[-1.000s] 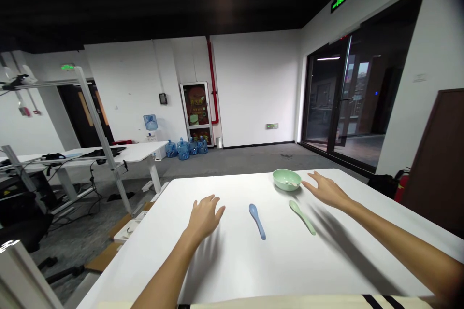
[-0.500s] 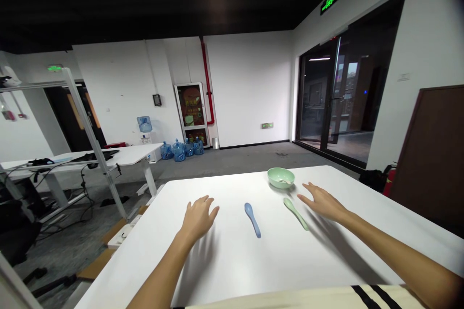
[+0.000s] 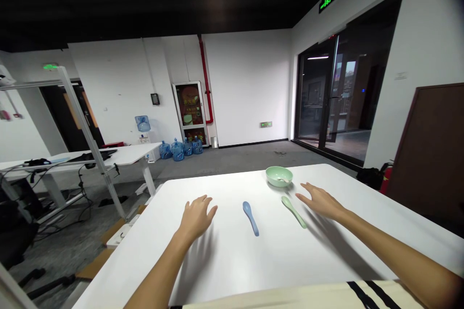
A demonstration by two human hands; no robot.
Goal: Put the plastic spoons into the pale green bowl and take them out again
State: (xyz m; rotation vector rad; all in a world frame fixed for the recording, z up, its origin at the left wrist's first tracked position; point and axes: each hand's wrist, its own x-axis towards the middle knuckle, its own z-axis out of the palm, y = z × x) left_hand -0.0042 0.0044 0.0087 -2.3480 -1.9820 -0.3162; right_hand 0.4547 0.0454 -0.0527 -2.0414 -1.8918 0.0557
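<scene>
Your open, empty right hand [image 3: 321, 204] sits just beside the pale green plastic spoon [image 3: 293, 211], slanting toward you; your open, empty left hand [image 3: 196, 218] lies nearer the blue plastic spoon [image 3: 250, 218].

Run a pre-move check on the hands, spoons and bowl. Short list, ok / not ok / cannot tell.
Left hand open and empty: ok.
Right hand open and empty: ok.
Right hand's fingers off the green spoon: cannot tell, they are very near it.
Blue spoon flat on the white table, apart from both hands: ok.
Green bowl upright on the table: ok.
Bowl contents: a pale spoon lies inside; anything else: cannot tell.
</scene>
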